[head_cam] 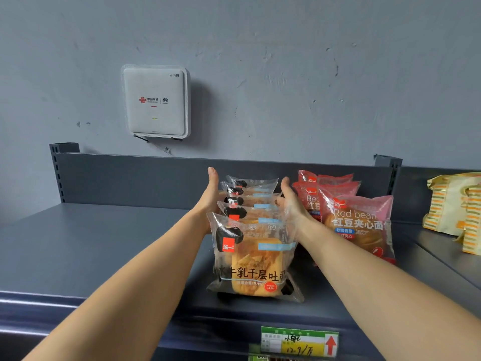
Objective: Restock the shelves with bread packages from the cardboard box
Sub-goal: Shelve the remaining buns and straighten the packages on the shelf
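A row of several clear bread packages [253, 259] with orange toast inside stands upright on the dark grey top shelf [104, 243], one behind the other. My left hand [210, 196] lies flat against the left side of the row, fingers straight and pointing to the back. My right hand [291, 201] presses the right side the same way. Both palms squeeze the row between them. The cardboard box is out of view.
Red and pink red-bean bread packages [356, 220] stand just right of the row. Yellow striped bags [458, 204] sit at the far right. A white router [155, 101] hangs on the grey wall. A green price tag [299, 342] is on the shelf's front edge.
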A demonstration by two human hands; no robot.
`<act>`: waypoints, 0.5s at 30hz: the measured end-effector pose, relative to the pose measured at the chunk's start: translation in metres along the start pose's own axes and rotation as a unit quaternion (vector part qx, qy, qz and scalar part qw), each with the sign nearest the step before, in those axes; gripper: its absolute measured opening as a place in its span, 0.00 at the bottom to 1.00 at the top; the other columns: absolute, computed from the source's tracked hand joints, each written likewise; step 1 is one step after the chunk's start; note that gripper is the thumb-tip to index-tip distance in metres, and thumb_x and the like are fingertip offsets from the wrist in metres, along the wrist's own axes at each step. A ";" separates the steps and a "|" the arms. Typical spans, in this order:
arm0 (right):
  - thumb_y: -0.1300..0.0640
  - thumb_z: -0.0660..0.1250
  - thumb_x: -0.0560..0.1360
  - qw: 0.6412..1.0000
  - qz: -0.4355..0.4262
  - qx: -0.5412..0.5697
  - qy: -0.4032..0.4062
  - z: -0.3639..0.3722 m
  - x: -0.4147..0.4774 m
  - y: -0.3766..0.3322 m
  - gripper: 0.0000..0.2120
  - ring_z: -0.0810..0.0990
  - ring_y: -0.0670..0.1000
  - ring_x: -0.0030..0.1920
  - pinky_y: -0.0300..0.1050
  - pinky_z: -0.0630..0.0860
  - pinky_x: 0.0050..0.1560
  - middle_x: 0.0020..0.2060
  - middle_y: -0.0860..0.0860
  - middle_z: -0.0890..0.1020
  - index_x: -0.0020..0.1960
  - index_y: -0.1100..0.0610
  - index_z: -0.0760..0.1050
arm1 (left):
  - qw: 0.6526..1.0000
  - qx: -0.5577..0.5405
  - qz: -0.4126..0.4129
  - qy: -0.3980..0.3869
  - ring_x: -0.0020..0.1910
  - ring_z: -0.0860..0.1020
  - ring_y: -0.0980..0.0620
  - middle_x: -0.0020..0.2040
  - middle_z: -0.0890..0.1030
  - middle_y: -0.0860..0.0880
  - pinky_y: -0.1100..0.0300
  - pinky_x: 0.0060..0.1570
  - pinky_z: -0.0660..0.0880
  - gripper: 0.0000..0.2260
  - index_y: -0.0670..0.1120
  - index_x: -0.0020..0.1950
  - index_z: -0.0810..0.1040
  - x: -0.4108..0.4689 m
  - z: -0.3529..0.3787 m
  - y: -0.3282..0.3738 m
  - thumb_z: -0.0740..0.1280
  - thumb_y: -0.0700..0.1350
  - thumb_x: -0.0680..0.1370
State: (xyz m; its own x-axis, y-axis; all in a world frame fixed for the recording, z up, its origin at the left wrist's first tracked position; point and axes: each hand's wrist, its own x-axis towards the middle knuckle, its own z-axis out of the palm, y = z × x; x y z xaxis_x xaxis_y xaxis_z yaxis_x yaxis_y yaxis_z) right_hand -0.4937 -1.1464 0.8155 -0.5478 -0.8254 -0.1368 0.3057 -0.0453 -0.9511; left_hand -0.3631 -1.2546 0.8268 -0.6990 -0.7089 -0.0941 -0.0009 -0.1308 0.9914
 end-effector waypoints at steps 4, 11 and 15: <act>0.32 0.46 0.78 1.000 -0.001 -0.022 0.004 -0.003 -0.009 -0.001 0.33 0.81 0.56 0.49 0.52 0.76 0.43 0.45 0.58 0.81 0.50 0.59 0.75 | 0.999 0.030 0.025 0.027 0.60 0.75 0.35 0.68 0.72 0.35 0.50 0.40 0.73 0.33 0.46 0.78 0.55 -0.013 0.005 0.004 0.39 0.64 0.79; 0.28 0.47 0.75 0.998 -0.025 -0.053 0.001 -0.011 -0.026 0.005 0.38 0.80 0.59 0.56 0.59 0.70 0.66 0.51 0.59 0.83 0.55 0.60 0.77 | 0.997 0.023 -0.020 -0.072 0.33 0.84 0.44 0.37 0.85 0.42 0.55 0.32 0.79 0.40 0.39 0.51 0.79 -0.036 -0.014 0.005 0.46 0.73 0.73; 0.30 0.49 0.76 0.994 -0.049 -0.092 -0.024 -0.015 -0.040 0.009 0.33 0.80 0.57 0.55 0.56 0.70 0.66 0.48 0.57 0.83 0.48 0.57 0.78 | 0.990 0.001 0.001 -0.141 0.51 0.83 0.41 0.50 0.85 0.41 0.45 0.59 0.74 0.41 0.40 0.54 0.80 -0.048 -0.027 -0.003 0.50 0.74 0.71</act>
State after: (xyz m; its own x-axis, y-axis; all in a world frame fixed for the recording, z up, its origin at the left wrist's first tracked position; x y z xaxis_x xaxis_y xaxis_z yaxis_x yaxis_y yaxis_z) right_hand -0.4804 -1.1054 0.8082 -0.5286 -0.8483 -0.0310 0.1021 -0.0273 -0.9944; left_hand -0.3108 -1.2390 0.8258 -0.8711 -0.4869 -0.0635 -0.0007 -0.1280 0.9918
